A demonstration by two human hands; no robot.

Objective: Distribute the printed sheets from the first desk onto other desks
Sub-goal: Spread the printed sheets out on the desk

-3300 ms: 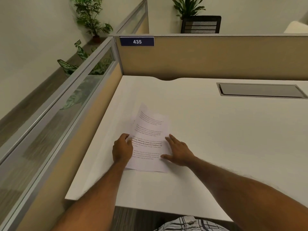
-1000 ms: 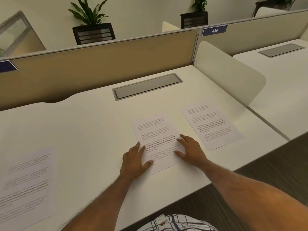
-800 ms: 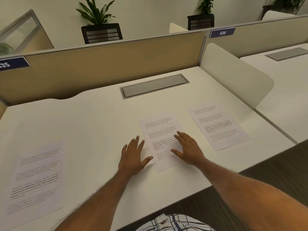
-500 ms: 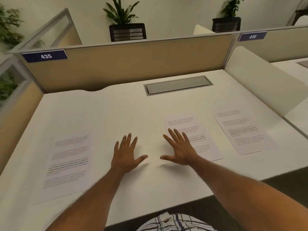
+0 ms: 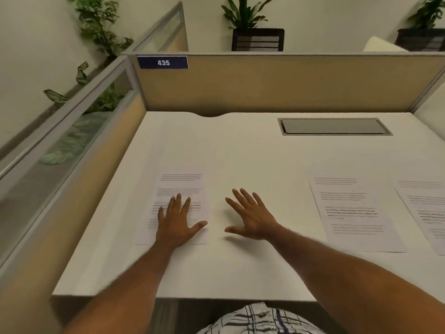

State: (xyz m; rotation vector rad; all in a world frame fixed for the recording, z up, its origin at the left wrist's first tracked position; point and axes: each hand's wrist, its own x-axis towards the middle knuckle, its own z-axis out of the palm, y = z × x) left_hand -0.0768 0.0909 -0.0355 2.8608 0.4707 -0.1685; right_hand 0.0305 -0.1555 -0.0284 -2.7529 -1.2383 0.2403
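Observation:
Three printed sheets lie flat on the white desk [image 5: 240, 145] of cubicle 435. The left sheet [image 5: 178, 184] lies under my left hand [image 5: 177, 222], which rests on its lower half with fingers spread. My right hand [image 5: 250, 218] hovers or rests on bare desk just right of that sheet, fingers spread, holding nothing. A second sheet [image 5: 354, 213] lies further right, apart from both hands. A third sheet [image 5: 426, 210] is cut off by the right edge of the view.
A beige partition [image 5: 277, 85] with a blue "435" label [image 5: 163, 62] closes the desk's far side. A glass-topped side panel [image 5: 72, 131] runs along the left. A grey cable hatch [image 5: 333, 126] is set into the desk at the far right. Potted plants stand behind.
My view has swung left from the middle sheet. Both hands moved left off that sheet; my left hand now lies on the left sheet, my right hand on bare desk.

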